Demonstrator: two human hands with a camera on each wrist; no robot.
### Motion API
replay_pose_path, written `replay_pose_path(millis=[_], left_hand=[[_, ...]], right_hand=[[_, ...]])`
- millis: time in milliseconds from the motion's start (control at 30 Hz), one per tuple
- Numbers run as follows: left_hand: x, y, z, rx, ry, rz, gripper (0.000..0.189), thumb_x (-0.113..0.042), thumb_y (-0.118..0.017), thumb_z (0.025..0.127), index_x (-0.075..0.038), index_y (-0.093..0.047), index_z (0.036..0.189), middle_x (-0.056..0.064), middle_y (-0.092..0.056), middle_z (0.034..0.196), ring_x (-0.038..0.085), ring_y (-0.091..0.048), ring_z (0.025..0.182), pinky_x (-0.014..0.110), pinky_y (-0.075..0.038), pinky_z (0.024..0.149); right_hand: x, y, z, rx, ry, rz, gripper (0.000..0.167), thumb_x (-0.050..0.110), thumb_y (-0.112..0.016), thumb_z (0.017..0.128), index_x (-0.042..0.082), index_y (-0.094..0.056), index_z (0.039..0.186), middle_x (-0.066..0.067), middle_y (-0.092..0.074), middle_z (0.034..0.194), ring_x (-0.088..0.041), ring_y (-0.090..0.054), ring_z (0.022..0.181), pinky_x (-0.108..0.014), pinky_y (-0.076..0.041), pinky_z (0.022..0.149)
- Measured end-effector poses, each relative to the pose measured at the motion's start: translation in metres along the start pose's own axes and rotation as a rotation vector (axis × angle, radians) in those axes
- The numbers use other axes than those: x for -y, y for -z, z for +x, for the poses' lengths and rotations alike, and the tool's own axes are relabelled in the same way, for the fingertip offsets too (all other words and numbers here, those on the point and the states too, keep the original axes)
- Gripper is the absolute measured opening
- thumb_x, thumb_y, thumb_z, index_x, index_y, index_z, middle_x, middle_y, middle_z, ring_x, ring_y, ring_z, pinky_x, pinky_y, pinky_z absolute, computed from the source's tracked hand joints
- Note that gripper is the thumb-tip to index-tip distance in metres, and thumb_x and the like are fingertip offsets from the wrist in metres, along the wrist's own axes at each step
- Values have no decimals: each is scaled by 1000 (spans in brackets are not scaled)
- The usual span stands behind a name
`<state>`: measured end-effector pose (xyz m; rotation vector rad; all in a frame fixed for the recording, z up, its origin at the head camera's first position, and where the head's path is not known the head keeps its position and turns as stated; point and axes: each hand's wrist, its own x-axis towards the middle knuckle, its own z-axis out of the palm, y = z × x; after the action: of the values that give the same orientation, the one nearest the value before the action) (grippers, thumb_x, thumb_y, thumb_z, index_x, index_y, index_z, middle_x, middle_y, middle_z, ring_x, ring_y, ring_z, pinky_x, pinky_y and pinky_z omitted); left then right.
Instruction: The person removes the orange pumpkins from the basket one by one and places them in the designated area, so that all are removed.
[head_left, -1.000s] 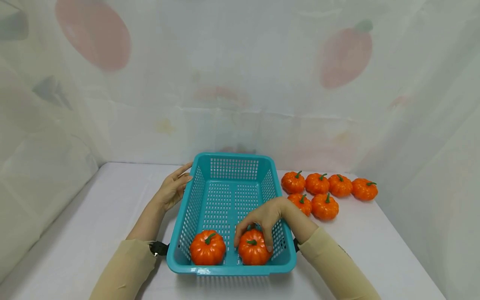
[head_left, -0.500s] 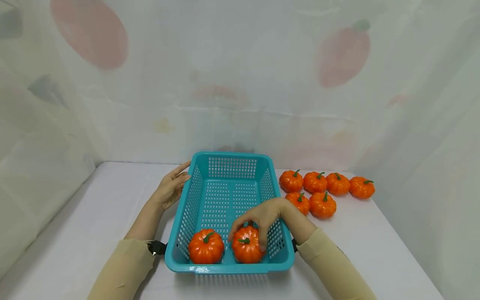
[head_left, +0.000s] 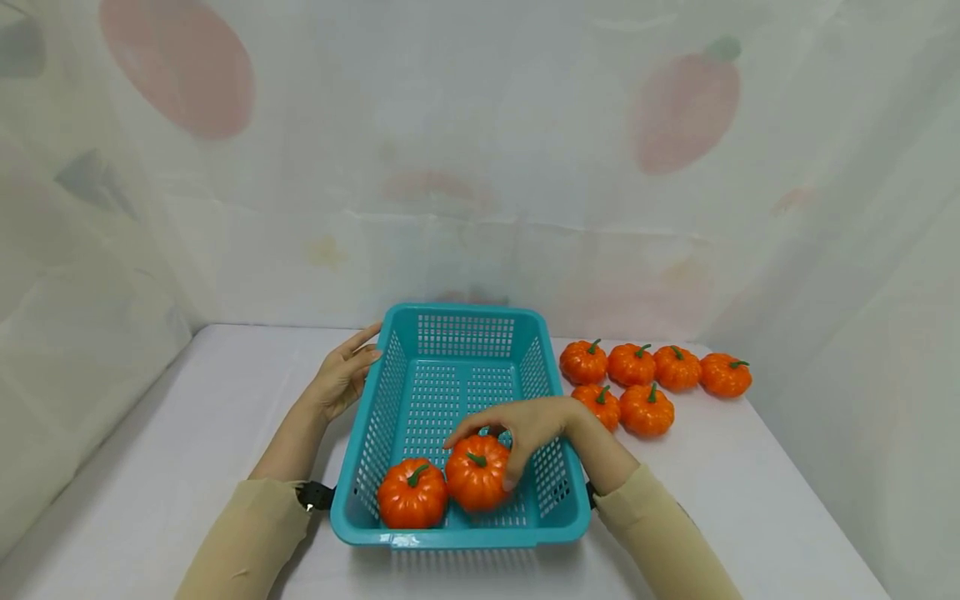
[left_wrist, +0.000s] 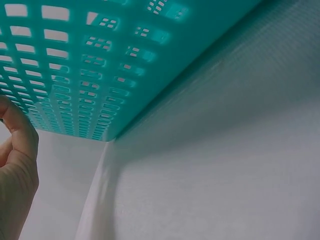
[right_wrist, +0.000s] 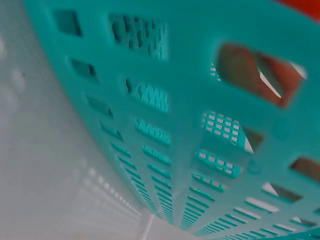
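A turquoise plastic basket point(head_left: 457, 537) with perforated walls sits on the table. My right hand point(head_left: 525, 429) reaches over its right rim and grips a small orange pumpkin point(head_left: 477, 475) with a green stem, fingers at its far side and thumb at its right. A second pumpkin point(head_left: 412, 496) stands in the near left corner, right beside the held one. My left hand point(head_left: 341, 379) rests against the outside of the basket's left rim, fingers fairly straight. In the left wrist view, part of the left hand point(left_wrist: 17, 170) shows by the perforated wall. The right wrist view looks through the side holes.
Several more pumpkins point(head_left: 647, 410) stand in two rows on the white tablecloth point(head_left: 720, 492), right of the basket. A pale curtain point(head_left: 480, 167) with faded fruit prints hangs behind the table and along both sides.
My right hand has shifted the gripped pumpkin left and slightly away from the near wall, toward the other pumpkin. My left hand stays at the rim.
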<state>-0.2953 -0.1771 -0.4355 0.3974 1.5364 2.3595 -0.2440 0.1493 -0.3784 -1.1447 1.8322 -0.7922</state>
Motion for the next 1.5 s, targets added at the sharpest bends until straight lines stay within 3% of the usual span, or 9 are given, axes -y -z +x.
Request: replay_pose_path(millis=[133,300,567,933,1500], left_hand=[[0,0,0,-5,2,6,63,0,-44,103,-7,-16,158,-2,-57,99,6,-64,73,16,-58,66],[-1,-2,-1,-1,6,6,63,0,-44,103,-7,-15,158,-2,-57,98,6,-64,73,16,-58,65],[2,-1,-3,16,-3,-5,63,1,-42,103,-6,-13,158,-2,-58,98,5,-64,72,16,-59,65],[0,-1,-1,-6,-1,-8,62,0,-44,103,-7,-16,158,-2,-58,98,6,-64,73,17,-59,65],[0,-1,1,-11,-3,17,61,-1,-44,103,-7,-17,158,-3,-58,97,5,-65,73,17,-59,65]], right_hand=[[2,-2,-2,-110,37,25,78,18,-79,73,18,-45,143,-6,-48,147,-9,-48,128,-29,-48,108],[5,-5,-7,-247,39,90,73,18,-79,72,20,-46,137,-3,-51,140,-17,-52,125,-33,-56,98],[10,-9,-17,-416,79,181,72,17,-76,72,20,-48,139,-5,-50,140,-24,-51,124,-39,-59,95],[14,-11,-40,-675,45,296,75,12,-72,74,25,-48,144,-5,-49,145,-28,-50,127,-42,-57,98],[1,-10,-88,-971,44,278,66,10,-66,81,13,-38,142,-13,-50,140,-22,-56,117,-31,-58,92]])
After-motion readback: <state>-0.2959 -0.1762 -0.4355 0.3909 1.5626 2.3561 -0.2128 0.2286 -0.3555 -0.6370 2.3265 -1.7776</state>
